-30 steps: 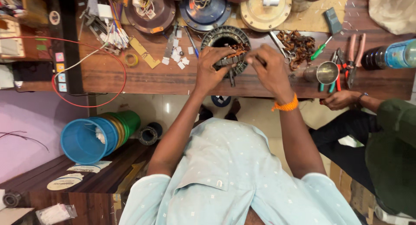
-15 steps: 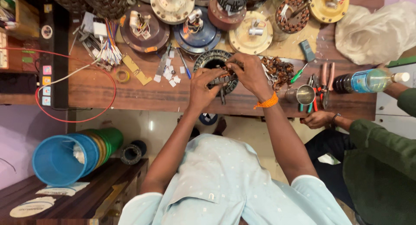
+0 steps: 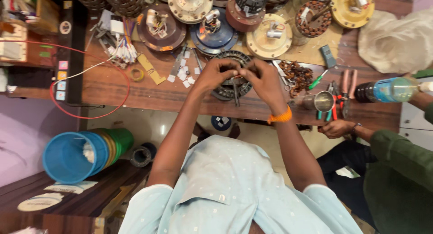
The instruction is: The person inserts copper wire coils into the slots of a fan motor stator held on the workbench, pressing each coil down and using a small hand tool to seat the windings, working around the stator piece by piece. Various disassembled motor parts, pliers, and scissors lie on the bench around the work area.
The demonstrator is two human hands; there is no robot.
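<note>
A dark ring-shaped motor stator (image 3: 229,91) with copper windings lies on the wooden workbench (image 3: 149,92) near its front edge. Both my hands are pressed together over its middle. My left hand (image 3: 215,74) grips the ring's left side with curled fingers. My right hand (image 3: 262,80), with an orange band at the wrist, pinches the winding next to it. The fingertips of both hands meet and hide the centre of the stator. A thin dark tool or wire end sticks out below the hands.
Several round motor housings (image 3: 266,35) line the back of the bench. Pliers (image 3: 348,83), a steel cup (image 3: 323,101) and copper scraps (image 3: 297,74) lie to the right. Another person's hand (image 3: 336,128) rests at the bench edge beside a plastic bottle (image 3: 388,89). Stacked buckets (image 3: 74,155) stand lower left.
My hands have stayed on the stator, with the fingers drawn closer together. The view has shifted, so the bench sits lower in the picture and the bottle lies farther right.
</note>
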